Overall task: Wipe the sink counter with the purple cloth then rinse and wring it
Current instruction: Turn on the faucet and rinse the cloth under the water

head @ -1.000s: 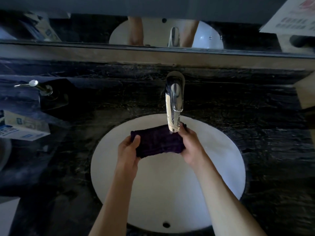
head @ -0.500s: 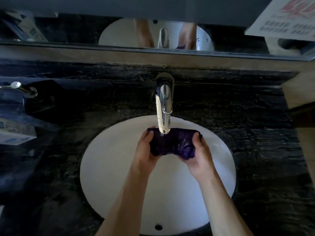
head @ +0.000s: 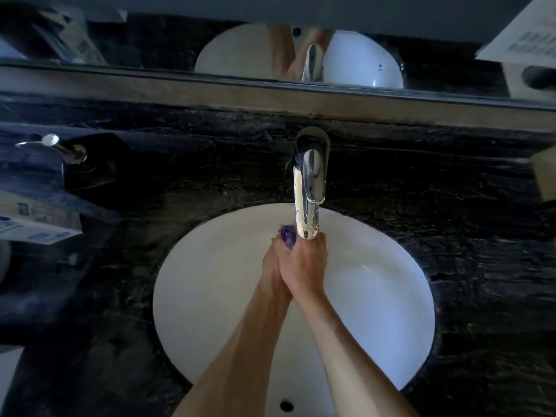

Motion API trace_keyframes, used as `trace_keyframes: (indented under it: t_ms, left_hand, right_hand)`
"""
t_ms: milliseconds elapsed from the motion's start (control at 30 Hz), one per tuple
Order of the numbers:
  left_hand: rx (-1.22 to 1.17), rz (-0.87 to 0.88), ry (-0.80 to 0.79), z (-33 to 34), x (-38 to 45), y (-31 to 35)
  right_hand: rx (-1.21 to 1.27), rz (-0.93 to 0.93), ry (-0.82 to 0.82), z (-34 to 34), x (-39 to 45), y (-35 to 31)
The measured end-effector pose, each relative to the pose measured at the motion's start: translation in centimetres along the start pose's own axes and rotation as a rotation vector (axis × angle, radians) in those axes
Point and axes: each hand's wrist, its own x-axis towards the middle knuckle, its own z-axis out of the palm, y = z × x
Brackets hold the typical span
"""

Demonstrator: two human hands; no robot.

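Observation:
Both of my hands are pressed together over the white sink basin (head: 210, 290), just under the chrome faucet spout (head: 307, 206). The purple cloth (head: 287, 234) is bunched between them, and only a small wad of it shows at the fingertips. My right hand (head: 305, 266) lies over my left hand (head: 272, 266) and hides most of it. Whether water runs from the spout I cannot tell. The dark marble counter (head: 451, 224) surrounds the basin.
A chrome soap pump (head: 64, 150) stands on a dark holder at the back left. In front of it lies a white and blue box (head: 33, 224). A mirror (head: 331, 52) runs along the back wall. The overflow hole (head: 285, 406) sits at the basin's near side.
The cloth was spread wide between my two hands under the spout. My hands have come together and squeezed it into a small wad.

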Motion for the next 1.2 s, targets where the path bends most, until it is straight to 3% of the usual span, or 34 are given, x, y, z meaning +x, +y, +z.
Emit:
trace_keyframes:
  t_ms: [133,333,600,1000,1200]
  left_hand:
    - [-0.041,-0.09,0.059,-0.9,-0.9,0.1]
    - [0.1,0.104,0.112,-4.5,-1.9,1.9]
    - [0.152,0.268,0.185,-8.4,-1.2,3.2]
    - [0.166,0.087,-0.004,-2.8,0.6,-0.5]
    - [0.202,0.132,-0.031,-1.9,0.6,0.3]
  right_hand:
    - [0.209,0.281,-0.112,-0.7,1.8,-0.7]
    - [0.215,0.362,-0.227,-1.2,4.3,1.1]
    - [0.371,0.341,-0.167,-2.1,2.5,2.4]
    - [0.583,0.372,0.087,-8.1,2.3,6.6]
    - [0.873,0.468,-0.02,-8.8,2.4,7.3]
